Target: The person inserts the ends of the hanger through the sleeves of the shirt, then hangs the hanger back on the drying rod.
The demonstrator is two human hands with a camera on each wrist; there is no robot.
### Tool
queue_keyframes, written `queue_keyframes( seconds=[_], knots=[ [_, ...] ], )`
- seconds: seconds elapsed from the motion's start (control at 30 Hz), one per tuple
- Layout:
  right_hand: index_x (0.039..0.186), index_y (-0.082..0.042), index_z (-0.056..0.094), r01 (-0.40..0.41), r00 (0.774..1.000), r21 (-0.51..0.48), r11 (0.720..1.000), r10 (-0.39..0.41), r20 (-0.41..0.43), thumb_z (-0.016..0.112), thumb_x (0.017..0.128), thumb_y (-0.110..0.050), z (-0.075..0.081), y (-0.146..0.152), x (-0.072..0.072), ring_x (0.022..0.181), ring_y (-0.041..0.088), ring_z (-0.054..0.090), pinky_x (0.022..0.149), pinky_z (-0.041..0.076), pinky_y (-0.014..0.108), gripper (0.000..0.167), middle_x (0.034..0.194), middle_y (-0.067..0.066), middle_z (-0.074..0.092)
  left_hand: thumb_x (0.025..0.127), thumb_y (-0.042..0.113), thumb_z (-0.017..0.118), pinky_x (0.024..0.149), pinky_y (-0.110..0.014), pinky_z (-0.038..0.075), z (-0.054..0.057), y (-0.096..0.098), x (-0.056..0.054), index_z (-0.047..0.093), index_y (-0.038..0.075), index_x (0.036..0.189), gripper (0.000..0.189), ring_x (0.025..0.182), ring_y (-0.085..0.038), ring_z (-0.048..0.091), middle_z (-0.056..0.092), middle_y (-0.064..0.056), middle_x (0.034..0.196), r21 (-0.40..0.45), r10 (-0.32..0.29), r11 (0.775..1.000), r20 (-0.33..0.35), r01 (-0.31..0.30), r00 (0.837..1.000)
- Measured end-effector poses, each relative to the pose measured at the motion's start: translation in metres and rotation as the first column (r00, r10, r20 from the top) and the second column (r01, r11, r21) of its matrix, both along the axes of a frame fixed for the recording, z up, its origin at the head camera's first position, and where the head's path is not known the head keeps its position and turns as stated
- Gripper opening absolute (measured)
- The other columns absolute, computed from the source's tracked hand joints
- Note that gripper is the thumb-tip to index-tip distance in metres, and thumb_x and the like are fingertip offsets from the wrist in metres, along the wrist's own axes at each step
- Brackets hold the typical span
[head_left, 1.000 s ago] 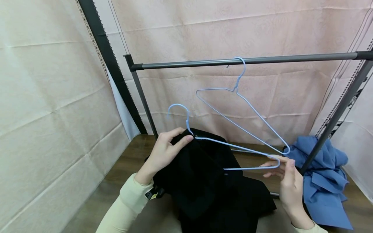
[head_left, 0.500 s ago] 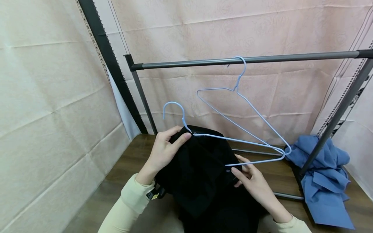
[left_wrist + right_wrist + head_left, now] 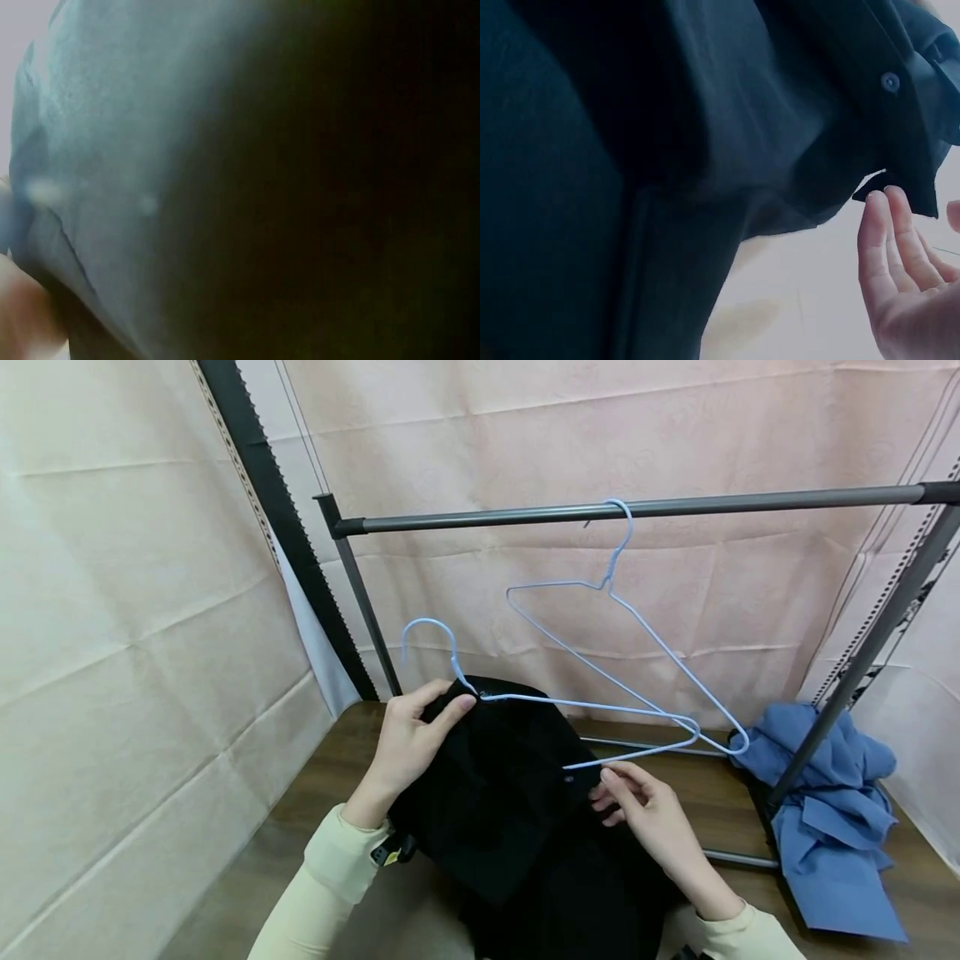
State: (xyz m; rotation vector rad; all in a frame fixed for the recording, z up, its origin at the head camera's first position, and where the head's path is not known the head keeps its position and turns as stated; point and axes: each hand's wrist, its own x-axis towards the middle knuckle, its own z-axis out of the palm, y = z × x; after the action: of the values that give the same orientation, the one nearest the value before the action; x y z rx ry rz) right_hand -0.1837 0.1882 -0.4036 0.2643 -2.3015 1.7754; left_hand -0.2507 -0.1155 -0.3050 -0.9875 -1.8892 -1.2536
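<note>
My left hand pinches the collar of a black shirt between thumb and fingers, close below the hook of a light blue wire hanger. That hanger's left part is hidden in the shirt; its right end sticks out over the front. My right hand is beside the shirt's front edge, below the hanger's lower bar. In the right wrist view its fingers are fairly straight, fingertips at a corner of the cloth, near a button. Dark cloth fills most of the left wrist view.
A second light blue wire hanger hangs from the dark metal rail of a rack. Behind the rack's right post lies a crumpled blue garment on the wooden table. Pale cloth walls surround it.
My right hand has left the hanger's right end and moved left and down to the shirt's front edge. My left hand, the collar and the hanger have shifted slightly left and up.
</note>
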Motion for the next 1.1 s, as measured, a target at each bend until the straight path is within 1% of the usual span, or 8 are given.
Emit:
queue_keyframes(
  seconds=[0.13,0.23,0.33,0.5,0.6,0.7,0.9,1.1],
  knots=[
    [0.126,-0.005,0.064,0.030,0.998,0.051,0.998,-0.033,0.045,0.060,0.103,-0.034,0.005,-0.009,-0.002,0.069,0.022,0.070,0.071,0.057,0.031,0.037,0.089,0.009,0.073,0.093,0.009,0.074,0.067,-0.021,0.046,0.000,0.003,0.002,0.074,0.009,0.093,0.001,0.066,-0.010,0.053,0.070,0.001,0.081,-0.024,-0.032,0.999,-0.008,0.032,0.999],
    [0.128,-0.008,0.067,0.076,0.997,0.107,0.991,-0.077,0.011,0.064,0.100,-0.039,0.007,-0.013,-0.005,0.067,0.018,0.069,0.073,0.055,0.027,0.042,0.094,0.005,0.075,0.092,0.006,0.074,0.069,-0.021,0.047,0.001,0.004,0.003,0.074,0.010,0.094,0.005,0.070,-0.009,0.055,0.071,0.001,0.083,-0.039,-0.037,0.999,-0.014,0.036,0.999],
    [0.124,-0.010,0.071,0.134,0.991,0.137,0.981,-0.132,-0.028,0.064,0.099,-0.043,0.007,-0.012,-0.008,0.066,0.015,0.068,0.071,0.051,0.025,0.041,0.088,0.003,0.075,0.093,0.006,0.074,0.070,-0.021,0.048,0.001,0.003,0.005,0.074,0.010,0.094,0.004,0.070,-0.009,0.056,0.071,0.001,0.084,-0.046,-0.037,0.998,-0.005,0.037,0.999],
    [0.123,-0.002,0.069,0.176,0.982,-0.002,0.984,-0.176,-0.065,0.062,0.103,-0.030,0.008,-0.003,-0.007,0.063,0.017,0.069,0.066,0.056,0.026,0.036,0.090,0.003,0.076,0.095,0.013,0.072,0.074,-0.022,0.050,0.002,-0.007,0.006,0.074,0.009,0.095,0.005,0.075,-0.010,0.060,0.072,0.000,0.087,-0.015,-0.025,1.000,0.040,0.025,0.999],
    [0.127,0.005,0.064,0.145,0.984,-0.090,0.985,-0.153,-0.092,0.058,0.105,-0.024,0.013,0.006,-0.003,0.064,0.019,0.070,0.065,0.060,0.032,0.037,0.090,0.003,0.076,0.096,0.014,0.072,0.076,-0.023,0.051,0.000,-0.015,0.004,0.075,0.009,0.097,0.006,0.079,-0.011,0.062,0.073,-0.001,0.090,-0.004,-0.004,1.000,0.078,0.004,0.997],
    [0.124,0.004,0.064,0.136,0.980,-0.050,0.989,-0.142,-0.142,0.055,0.106,-0.022,0.022,0.015,0.002,0.067,0.019,0.071,0.067,0.059,0.030,0.033,0.081,0.003,0.075,0.095,0.012,0.072,0.075,-0.022,0.051,-0.003,-0.022,0.001,0.075,0.011,0.098,0.005,0.079,-0.011,0.062,0.073,0.001,0.090,-0.005,0.034,0.999,0.121,-0.033,0.992],
    [0.128,0.002,0.063,0.139,0.971,0.058,0.989,-0.125,-0.205,0.052,0.107,-0.020,0.042,0.023,0.014,0.066,0.017,0.069,0.070,0.056,0.022,0.032,0.084,0.002,0.074,0.093,0.008,0.074,0.069,-0.020,0.047,-0.003,-0.024,0.005,0.076,0.009,0.097,0.005,0.075,-0.010,0.060,0.073,-0.003,0.089,0.010,0.127,0.991,0.213,-0.133,0.969],
    [0.131,-0.001,0.063,0.165,0.963,0.094,0.982,-0.140,-0.231,0.051,0.108,-0.019,0.055,0.026,0.021,0.063,0.016,0.067,0.067,0.054,0.020,0.032,0.078,0.001,0.072,0.093,0.015,0.074,0.068,-0.020,0.048,-0.012,-0.030,-0.002,0.076,0.015,0.100,0.007,0.071,-0.009,0.058,0.074,0.003,0.090,-0.022,0.150,0.989,0.157,-0.148,0.976]
  ],
)
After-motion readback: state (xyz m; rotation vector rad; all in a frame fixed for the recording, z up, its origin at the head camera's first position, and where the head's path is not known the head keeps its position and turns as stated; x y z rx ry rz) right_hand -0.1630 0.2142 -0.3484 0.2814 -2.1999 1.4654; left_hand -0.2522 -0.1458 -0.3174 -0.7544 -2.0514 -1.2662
